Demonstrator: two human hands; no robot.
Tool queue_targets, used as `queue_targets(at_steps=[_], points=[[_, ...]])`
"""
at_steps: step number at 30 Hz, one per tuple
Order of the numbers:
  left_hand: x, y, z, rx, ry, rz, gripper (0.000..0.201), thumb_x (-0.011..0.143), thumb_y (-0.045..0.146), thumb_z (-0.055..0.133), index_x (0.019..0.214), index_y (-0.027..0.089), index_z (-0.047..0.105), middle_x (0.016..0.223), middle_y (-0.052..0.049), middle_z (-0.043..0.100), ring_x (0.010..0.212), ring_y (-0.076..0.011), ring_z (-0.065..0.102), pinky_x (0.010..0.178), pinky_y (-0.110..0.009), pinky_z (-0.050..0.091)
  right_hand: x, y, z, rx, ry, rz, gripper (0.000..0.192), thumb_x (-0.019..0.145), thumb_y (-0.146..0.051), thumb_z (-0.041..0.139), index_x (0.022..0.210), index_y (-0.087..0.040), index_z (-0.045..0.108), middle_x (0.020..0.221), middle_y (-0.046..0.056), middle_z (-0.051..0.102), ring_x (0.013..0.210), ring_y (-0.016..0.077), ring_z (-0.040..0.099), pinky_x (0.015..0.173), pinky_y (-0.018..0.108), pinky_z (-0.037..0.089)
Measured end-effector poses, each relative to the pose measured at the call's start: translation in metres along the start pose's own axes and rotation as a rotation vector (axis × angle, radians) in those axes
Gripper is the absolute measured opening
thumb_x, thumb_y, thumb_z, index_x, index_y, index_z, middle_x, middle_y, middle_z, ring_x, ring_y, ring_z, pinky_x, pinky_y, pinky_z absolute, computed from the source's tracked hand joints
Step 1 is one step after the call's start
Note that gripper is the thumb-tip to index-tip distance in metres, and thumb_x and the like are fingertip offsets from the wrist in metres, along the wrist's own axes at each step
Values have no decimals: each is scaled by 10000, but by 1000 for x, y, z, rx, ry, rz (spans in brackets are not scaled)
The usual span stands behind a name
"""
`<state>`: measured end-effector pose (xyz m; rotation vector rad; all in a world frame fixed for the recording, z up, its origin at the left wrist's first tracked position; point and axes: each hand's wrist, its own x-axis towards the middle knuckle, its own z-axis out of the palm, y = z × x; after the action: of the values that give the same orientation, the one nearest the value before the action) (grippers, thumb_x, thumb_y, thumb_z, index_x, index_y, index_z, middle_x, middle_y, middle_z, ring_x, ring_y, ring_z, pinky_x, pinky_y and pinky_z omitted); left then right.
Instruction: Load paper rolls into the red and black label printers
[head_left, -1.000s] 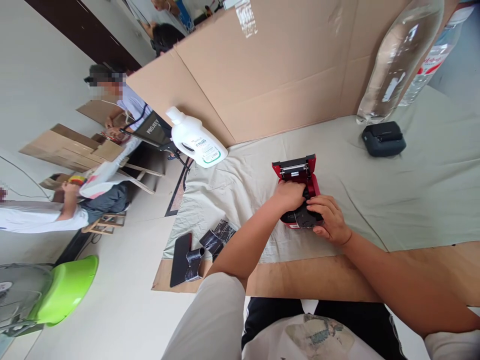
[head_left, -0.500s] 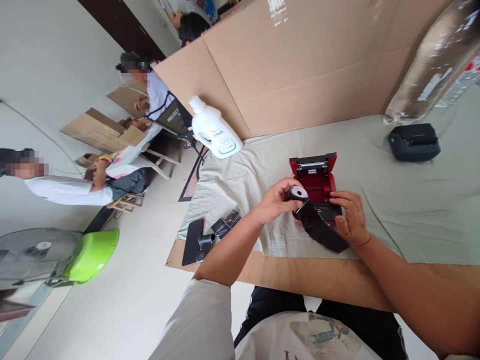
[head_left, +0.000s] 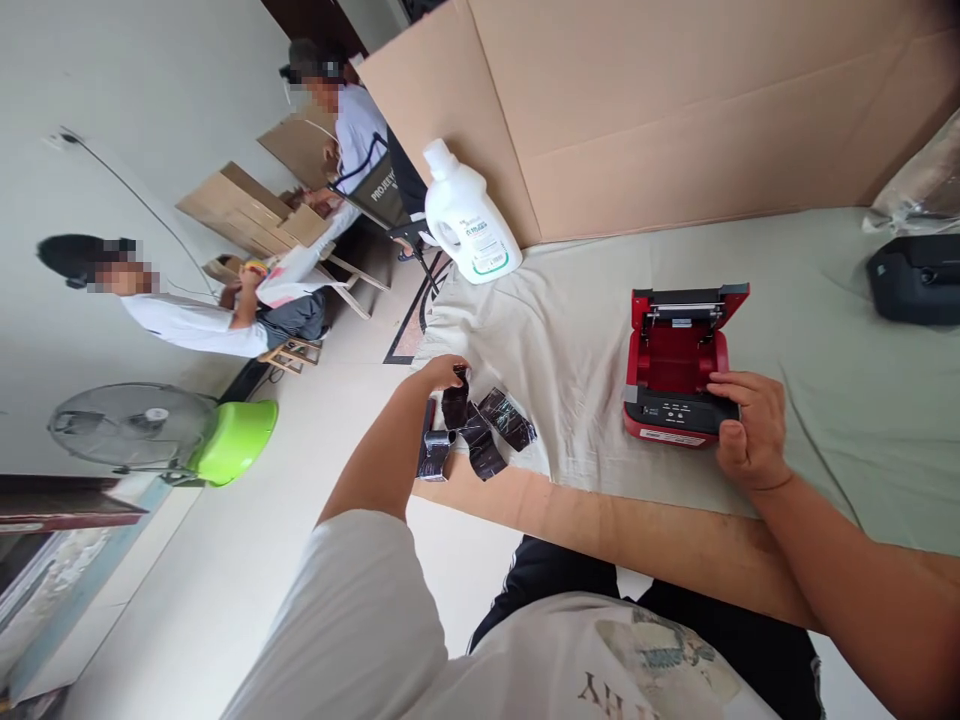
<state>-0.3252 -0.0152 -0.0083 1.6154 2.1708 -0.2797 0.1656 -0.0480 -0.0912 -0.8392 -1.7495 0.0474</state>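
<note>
Two arms spread, left hand [head_left: 444, 375] pinching black roll [head_left: 455, 405], right hand [head_left: 742, 430] gripping red printer [head_left: 675, 365]

A small red open-lidded printer [head_left: 675, 370] is sitting on the pale cloth-covered table [head_left: 825, 400], a white plastic jug [head_left: 469, 220] standing behind-left, crumpled black wrappers [head_left: 480, 430] lying at its left.

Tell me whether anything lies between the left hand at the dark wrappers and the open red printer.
Nothing visible does. Only bare cloth lies between the left hand, at the dark wrappers, and the open red printer, which the right hand steadies.
</note>
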Motion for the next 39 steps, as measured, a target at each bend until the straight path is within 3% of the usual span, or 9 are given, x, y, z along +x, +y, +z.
queue_targets(at_steps=[6, 11, 14, 19, 23, 27, 29, 35, 39], points=[[-20, 9, 26, 81, 100, -43, 693, 635, 168, 645, 1322, 204, 564, 1439, -146, 505, 1330, -375, 416, 1071, -496, 373, 0, 0, 0, -9, 4, 0, 339, 974, -417, 368, 1122, -250, 623, 1071, 149, 685, 995, 326, 643, 886, 510, 491], [-56, 19, 34, 201, 7, 74, 435, 708, 244, 607, 1142, 226, 642, 1494, -118, 442, 1405, -375, 297, 1128, -543, 294, 2, -1, 0, -15, 9, -8, 315, 969, -384, 379, 1099, -237, 626, 1061, 147, 687, 987, 319, 648, 869, 510, 499], [-67, 27, 45, 301, -23, 36, 458, 685, 255, 642, 1138, 188, 629, 1505, -160, 416, 1431, -398, 261, 1144, -566, 255, 3, -1, 0, -12, 8, -14, 301, 964, -370, 393, 1092, -233, 628, 1058, 148, 687, 983, 316, 643, 864, 513, 499], [-81, 39, 45, 309, 14, 64, 384, 666, 188, 644, 1051, 185, 652, 1345, -174, 558, 1354, -391, 397, 1091, -508, 350, 2, -1, -1, -11, -10, -2, 278, 957, -343, 413, 1082, -223, 629, 1075, 144, 684, 994, 303, 631, 885, 502, 500], [-108, 58, 16, 143, -146, 159, 321, 706, 241, 631, 1026, 227, 667, 977, -77, 694, 959, -285, 635, 813, -348, 480, 2, -2, -1, -1, -39, 19, 288, 954, -340, 409, 1093, -211, 626, 1103, 125, 671, 1015, 287, 625, 903, 509, 498], [-136, 102, -9, -134, -460, 486, 296, 740, 294, 662, 1028, 232, 693, 850, -21, 666, 753, -189, 614, 675, -276, 448, 5, -5, -3, 7, -48, 24, 269, 940, -313, 433, 1105, -212, 621, 1104, 119, 664, 1024, 281, 620, 902, 515, 501], [-139, 132, -10, -269, -515, 654, 355, 749, 284, 682, 1099, 225, 664, 866, -19, 651, 757, -170, 597, 678, -273, 453, 7, -9, -3, -3, -50, 2, 253, 919, -321, 496, 1121, -219, 608, 1098, 117, 661, 1033, 285, 617, 901, 515, 508], [-99, 231, 13, -678, -366, 958, 306, 793, 253, 683, 1065, 210, 550, 1027, -67, 636, 960, -187, 632, 802, -317, 506, 9, -22, -3, -36, -60, -117, 603, 822, -363, 718, 1355, -209, 483, 1276, 160, 609, 1226, 332, 550, 990, 536, 500], [-63, 285, 21, -426, -133, 1035, 265, 778, 195, 661, 1025, 190, 568, 1069, -71, 654, 1006, -208, 633, 881, -352, 510, 6, -24, -5, -51, -29, -140, 469, 898, -195, 567, 1357, -271, 509, 1321, 119, 603, 1274, 294, 525, 1001, 494, 494]])
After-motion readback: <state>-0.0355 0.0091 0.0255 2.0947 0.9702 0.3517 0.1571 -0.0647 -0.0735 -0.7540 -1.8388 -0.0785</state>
